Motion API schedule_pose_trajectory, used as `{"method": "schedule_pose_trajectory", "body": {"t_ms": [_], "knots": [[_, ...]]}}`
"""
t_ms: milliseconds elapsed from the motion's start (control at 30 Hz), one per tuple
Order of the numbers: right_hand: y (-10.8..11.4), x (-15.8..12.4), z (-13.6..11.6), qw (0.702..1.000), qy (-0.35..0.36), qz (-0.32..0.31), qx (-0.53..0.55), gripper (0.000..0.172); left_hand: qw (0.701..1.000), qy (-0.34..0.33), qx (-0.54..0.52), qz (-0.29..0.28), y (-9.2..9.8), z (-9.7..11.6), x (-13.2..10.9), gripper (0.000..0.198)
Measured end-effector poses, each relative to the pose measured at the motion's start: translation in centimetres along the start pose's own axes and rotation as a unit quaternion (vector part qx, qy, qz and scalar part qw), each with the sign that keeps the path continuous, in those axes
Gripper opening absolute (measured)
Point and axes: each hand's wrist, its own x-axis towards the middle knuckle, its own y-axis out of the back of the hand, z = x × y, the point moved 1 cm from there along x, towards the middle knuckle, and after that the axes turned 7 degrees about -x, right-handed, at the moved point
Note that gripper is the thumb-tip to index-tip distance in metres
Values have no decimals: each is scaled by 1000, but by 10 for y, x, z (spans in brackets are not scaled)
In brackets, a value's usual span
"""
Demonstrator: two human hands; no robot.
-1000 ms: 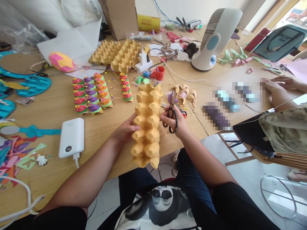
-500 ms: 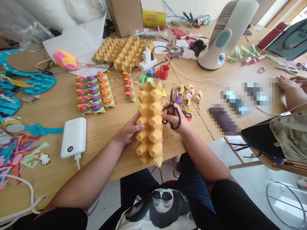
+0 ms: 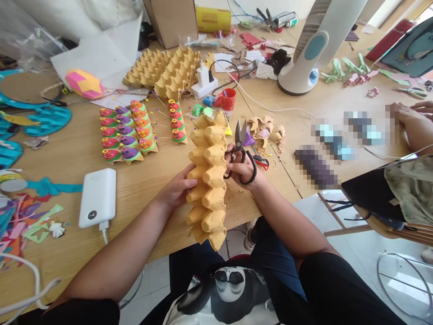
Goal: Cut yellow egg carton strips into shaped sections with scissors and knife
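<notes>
A long yellow strip of egg carton (image 3: 208,176) stands on edge over the table's front edge. My left hand (image 3: 176,189) grips its left side about halfway down. My right hand (image 3: 241,164) is closed through the black handles of a pair of scissors (image 3: 241,146), blades pointing up and away, and its fingertips touch the strip's right side. Behind the scissors lie cut carton cups and crumbs (image 3: 267,131).
Rows of painted carton cups (image 3: 130,131) and a stack of egg trays (image 3: 164,72) sit beyond. A white power bank (image 3: 98,196) lies left, a red cup (image 3: 229,99) and white fan (image 3: 311,49) behind. Another person's hands (image 3: 411,119) rest at the right edge.
The carton strip has tilted and shifted slightly toward me. My right hand with the scissors has moved in against the strip's right side. The view has swung a little.
</notes>
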Motion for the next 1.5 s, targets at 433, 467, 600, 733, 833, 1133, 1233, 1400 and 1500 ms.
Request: {"method": "schedule_pose_trajectory", "body": {"t_ms": [433,467,600,733,833,1133,1233,1400,1500], "knots": [[-4,-3,0,997,-29,-37,53,54,1000,11,10,-2,0,-2,0,79],[-3,-3,1,997,-32,-40,57,54,1000,13,9,-5,0,-2,0,78],[1,-3,6,995,-54,-53,62,50,1000,22,3,-9,2,-3,0,76],[4,-3,9,994,-71,-59,58,47,1000,25,-1,-16,3,-3,0,79],[4,-2,7,995,-64,-41,58,49,1000,10,2,-10,2,-3,1,81],[3,4,4,1000,11,28,1,48,999,-44,11,30,-7,-5,1,79],[1,3,5,999,14,33,-8,49,998,-50,15,30,-9,-5,1,79],[3,2,-4,997,16,76,13,50,997,-63,9,50,-5,-2,0,79],[8,2,-11,993,42,110,28,50,992,-99,3,72,0,-1,-1,79]]}}
